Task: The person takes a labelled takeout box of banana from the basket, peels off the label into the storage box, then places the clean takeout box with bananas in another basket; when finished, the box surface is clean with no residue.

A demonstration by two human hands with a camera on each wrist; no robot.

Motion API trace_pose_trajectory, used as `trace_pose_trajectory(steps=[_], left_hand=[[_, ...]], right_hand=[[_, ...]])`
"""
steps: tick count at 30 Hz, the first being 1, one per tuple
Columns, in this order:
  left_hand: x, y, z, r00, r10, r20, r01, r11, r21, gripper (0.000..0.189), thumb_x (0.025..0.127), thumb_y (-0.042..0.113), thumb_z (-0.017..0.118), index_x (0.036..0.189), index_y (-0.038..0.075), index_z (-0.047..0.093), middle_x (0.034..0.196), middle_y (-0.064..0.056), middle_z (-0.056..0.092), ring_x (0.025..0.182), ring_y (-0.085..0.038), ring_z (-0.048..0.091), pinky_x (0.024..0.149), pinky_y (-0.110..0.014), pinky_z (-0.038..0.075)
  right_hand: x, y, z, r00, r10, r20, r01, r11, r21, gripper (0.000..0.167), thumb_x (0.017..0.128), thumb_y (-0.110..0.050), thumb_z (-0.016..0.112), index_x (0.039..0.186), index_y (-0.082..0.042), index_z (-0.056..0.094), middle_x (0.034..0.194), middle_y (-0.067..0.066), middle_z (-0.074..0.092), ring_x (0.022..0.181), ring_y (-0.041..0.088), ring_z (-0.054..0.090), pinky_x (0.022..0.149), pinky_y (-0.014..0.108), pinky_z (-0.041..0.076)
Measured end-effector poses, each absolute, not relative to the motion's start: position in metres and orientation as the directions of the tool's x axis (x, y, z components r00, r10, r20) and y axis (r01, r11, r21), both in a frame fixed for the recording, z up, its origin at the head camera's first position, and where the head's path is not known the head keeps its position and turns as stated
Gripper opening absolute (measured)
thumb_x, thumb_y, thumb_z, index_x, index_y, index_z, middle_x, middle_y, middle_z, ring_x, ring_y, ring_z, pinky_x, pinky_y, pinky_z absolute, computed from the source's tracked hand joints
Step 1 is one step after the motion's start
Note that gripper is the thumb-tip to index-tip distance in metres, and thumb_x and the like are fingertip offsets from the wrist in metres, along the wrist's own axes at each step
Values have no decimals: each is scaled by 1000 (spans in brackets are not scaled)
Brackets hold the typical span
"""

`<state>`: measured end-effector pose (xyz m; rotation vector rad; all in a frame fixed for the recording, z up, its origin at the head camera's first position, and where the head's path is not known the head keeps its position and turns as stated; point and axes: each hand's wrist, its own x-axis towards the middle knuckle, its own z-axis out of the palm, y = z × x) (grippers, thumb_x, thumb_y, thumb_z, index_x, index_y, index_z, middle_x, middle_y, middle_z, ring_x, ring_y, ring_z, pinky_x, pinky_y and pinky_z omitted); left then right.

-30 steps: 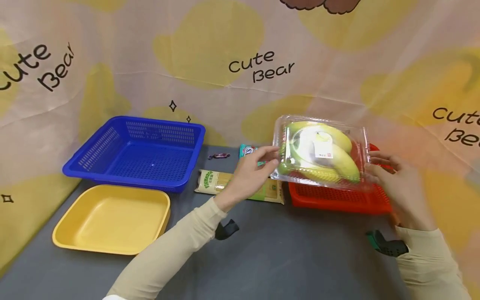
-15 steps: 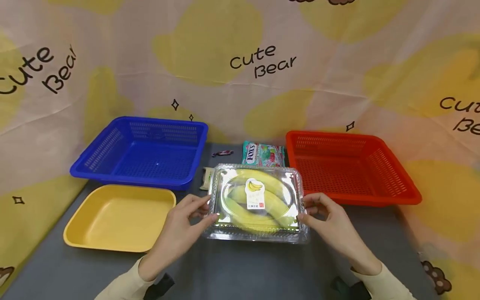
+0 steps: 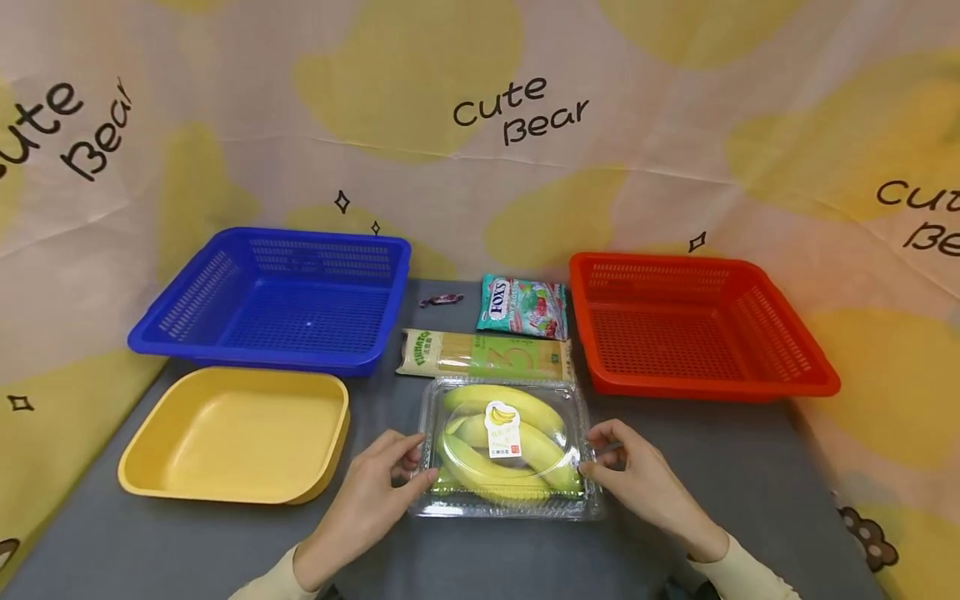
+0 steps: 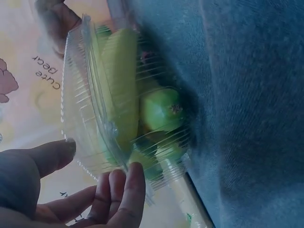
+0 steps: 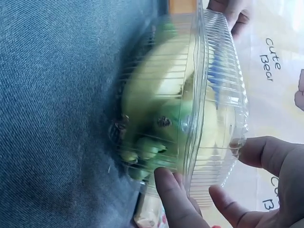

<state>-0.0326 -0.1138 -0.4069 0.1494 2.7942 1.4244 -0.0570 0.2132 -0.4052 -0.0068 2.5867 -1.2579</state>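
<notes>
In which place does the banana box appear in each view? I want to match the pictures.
Head: banana box in the lower middle, between left hand and right hand.
Left wrist: banana box around the middle, slightly to the left.
Right wrist: banana box around the middle, slightly to the right.
Shared landmark: the "Cute Bear" cloth.

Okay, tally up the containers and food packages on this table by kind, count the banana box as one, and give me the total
Baskets: 2, blue basket and red basket
Yellow tray: 1
Banana box: 1
Noodle pack: 1
Candy bag: 1
Single wrapped candy: 1
Total: 7
</notes>
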Motion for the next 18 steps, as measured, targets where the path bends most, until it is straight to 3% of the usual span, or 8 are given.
trace_pose_trajectory(steps=[13, 18], left_hand=[[-38, -116, -404, -996, 86, -25, 31, 591, 806, 39, 79, 6, 79, 116, 3, 66, 88, 2, 58, 80, -7, 62, 71, -16, 55], [-37, -118, -403, -993, 110, -35, 38, 598, 800, 39, 82, 12, 79, 118, 4, 65, 88, 3, 58, 81, -6, 62, 70, -15, 54]], right_hand=[[-59, 209, -397, -963, -137, -231, 75, 691, -719, 36, 83, -24, 76, 112, -13, 58, 109, 5, 62, 86, 14, 61, 66, 26, 48], [-58, 208, -388, -978, -172, -116, -70, 799, -597, 48, 84, -31, 76, 122, -10, 56, 114, 8, 60, 97, 21, 60, 72, 33, 50]])
